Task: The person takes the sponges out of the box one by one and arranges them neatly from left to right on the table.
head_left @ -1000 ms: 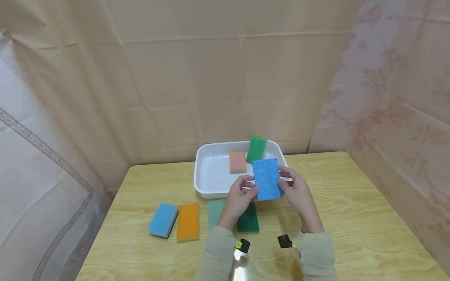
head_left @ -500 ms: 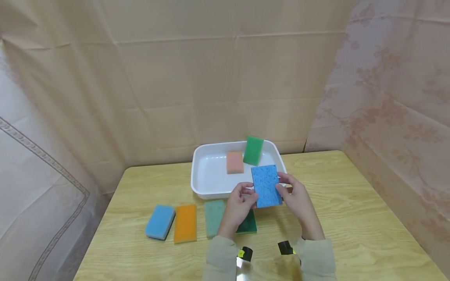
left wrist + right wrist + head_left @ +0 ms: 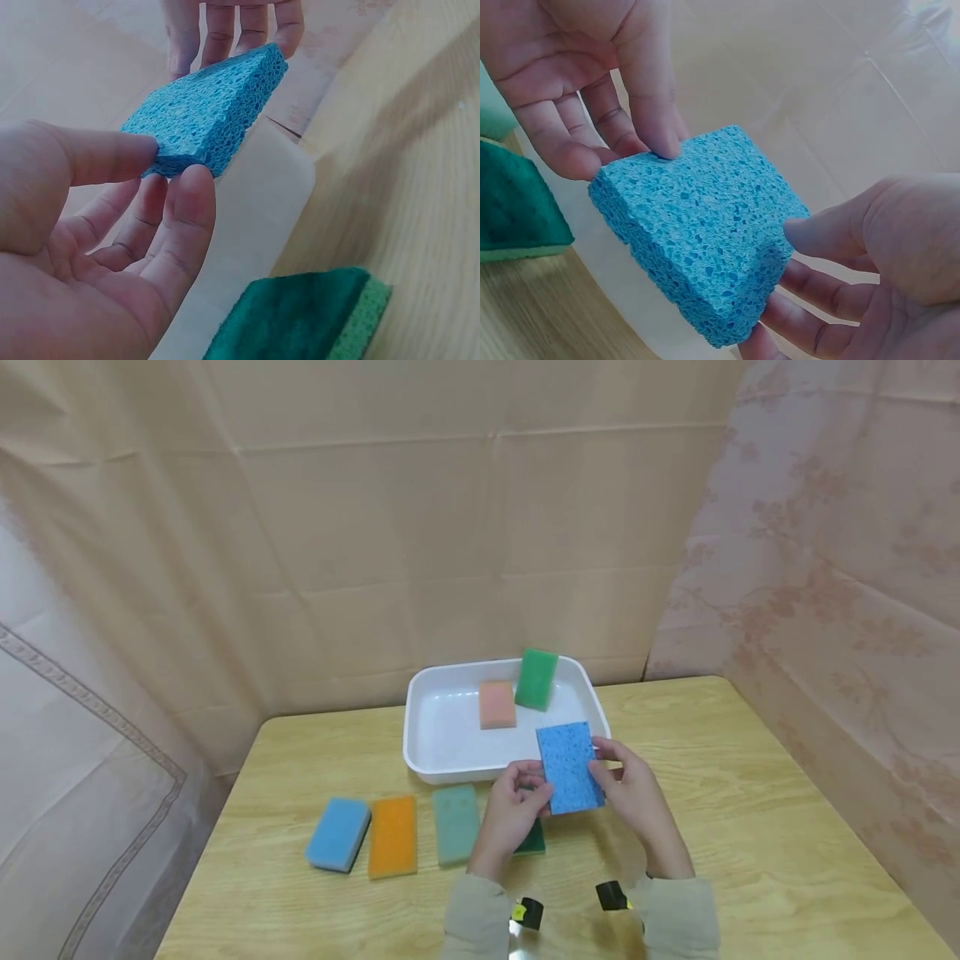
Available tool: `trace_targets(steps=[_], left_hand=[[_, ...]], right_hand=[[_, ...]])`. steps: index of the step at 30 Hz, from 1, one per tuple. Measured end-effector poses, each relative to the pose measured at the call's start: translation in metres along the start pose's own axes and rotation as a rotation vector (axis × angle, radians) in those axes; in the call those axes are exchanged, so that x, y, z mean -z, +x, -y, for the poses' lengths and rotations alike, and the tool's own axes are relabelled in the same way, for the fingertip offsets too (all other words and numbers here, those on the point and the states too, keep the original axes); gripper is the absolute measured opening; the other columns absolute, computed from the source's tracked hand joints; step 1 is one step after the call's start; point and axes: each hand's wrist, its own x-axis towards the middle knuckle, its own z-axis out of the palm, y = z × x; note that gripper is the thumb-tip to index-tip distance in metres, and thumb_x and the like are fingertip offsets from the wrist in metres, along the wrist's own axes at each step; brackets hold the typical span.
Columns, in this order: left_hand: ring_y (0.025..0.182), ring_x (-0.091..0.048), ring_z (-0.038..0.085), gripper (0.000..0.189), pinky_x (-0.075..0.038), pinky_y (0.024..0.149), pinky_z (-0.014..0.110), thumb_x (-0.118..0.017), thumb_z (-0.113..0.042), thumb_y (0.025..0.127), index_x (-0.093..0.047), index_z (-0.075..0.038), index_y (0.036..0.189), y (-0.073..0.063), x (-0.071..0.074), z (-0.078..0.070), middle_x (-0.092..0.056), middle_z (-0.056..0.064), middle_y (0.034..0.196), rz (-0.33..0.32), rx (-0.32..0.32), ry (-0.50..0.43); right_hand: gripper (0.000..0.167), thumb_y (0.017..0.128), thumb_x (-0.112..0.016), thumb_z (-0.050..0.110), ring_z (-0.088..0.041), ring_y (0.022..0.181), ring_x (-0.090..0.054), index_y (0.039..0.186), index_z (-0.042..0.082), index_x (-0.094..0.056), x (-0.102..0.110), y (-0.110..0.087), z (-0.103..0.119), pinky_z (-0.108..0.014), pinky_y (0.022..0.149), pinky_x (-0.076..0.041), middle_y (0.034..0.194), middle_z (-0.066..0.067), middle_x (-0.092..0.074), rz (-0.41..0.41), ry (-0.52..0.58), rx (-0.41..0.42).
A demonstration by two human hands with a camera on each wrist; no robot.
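Note:
A blue sponge (image 3: 568, 768), speckled with pores, is held up between both hands, overlapping the front right of the white tray in the head view. My left hand (image 3: 513, 810) pinches its left edge, thumb on the upper face and fingers beneath. On the opposite edge, my right hand (image 3: 633, 789) grips it the same way. The right wrist view shows the sponge (image 3: 701, 225) tilted, its porous face and thick side visible. Below the left hand lies a dark green sponge (image 3: 300, 315) with a lighter green side, partly hidden by that hand in the head view.
The white tray (image 3: 431, 768) stands at the back, with a pink sponge (image 3: 497, 705) in it and a green sponge (image 3: 536, 680) leaning at its back rim. On the wooden table (image 3: 262, 910) lie a light blue sponge (image 3: 337, 834), an orange sponge (image 3: 393, 837) and a pale green sponge (image 3: 456, 825).
Both hands have drawn the blue sponge a little back toward the body, so more of the tray shows behind it. The head view has shifted slightly. The grip looks the same.

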Motion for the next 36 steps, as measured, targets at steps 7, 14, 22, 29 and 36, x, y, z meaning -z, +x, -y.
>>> trace_targets(steps=[7,14,22,29,36], left_hand=[[0.077,-0.064,0.015,0.03,-0.058,0.071,0.031,-0.067,-0.015,0.095,-0.058,-0.01,0.123,-0.007,-0.001,0.011,-0.06,0.005,0.104,-0.002,0.017,0.058],[0.077,-0.064,0.014,0.029,-0.056,0.068,0.031,-0.068,-0.021,0.095,-0.058,-0.015,0.122,-0.013,-0.001,0.016,-0.061,0.001,0.1,-0.005,0.051,0.179],[0.086,-0.064,0.011,0.036,-0.053,0.069,0.032,-0.068,-0.026,0.095,-0.058,-0.015,0.128,-0.023,-0.001,0.017,-0.062,-0.005,0.103,0.058,0.031,0.313],[0.089,-0.064,0.012,0.038,-0.054,0.074,0.034,-0.069,-0.024,0.095,-0.058,-0.01,0.129,-0.027,-0.005,0.02,-0.064,-0.004,0.103,0.093,-0.015,0.389],[0.086,-0.063,0.011,0.035,-0.054,0.073,0.033,-0.069,-0.022,0.095,-0.059,-0.008,0.126,-0.024,-0.005,0.023,-0.064,-0.003,0.101,0.102,-0.032,0.422]], right_hand=[[0.04,0.103,-0.055,0.017,-0.03,0.099,-0.063,0.141,0.005,-0.051,-0.001,-0.004,-0.007,-0.04,0.082,-0.057,0.13,-0.02,-0.058,0.034,-0.067,0.038],[0.04,0.103,-0.054,0.018,-0.028,0.096,-0.064,0.14,0.004,-0.051,-0.002,-0.011,-0.009,-0.037,0.078,-0.058,0.13,-0.021,-0.058,0.072,-0.074,-0.004],[0.041,0.104,-0.054,0.016,-0.027,0.094,-0.065,0.142,0.003,-0.049,-0.002,-0.016,-0.018,-0.036,0.075,-0.057,0.128,-0.022,-0.058,0.093,-0.08,-0.015],[0.04,0.103,-0.054,0.015,-0.026,0.093,-0.065,0.141,0.002,-0.05,-0.001,-0.019,-0.031,-0.035,0.074,-0.058,0.129,-0.022,-0.058,0.107,-0.089,-0.047],[0.039,0.103,-0.054,0.015,-0.027,0.094,-0.065,0.139,0.001,-0.051,-0.003,-0.018,-0.039,-0.036,0.074,-0.058,0.126,-0.022,-0.059,0.115,-0.071,-0.066]])
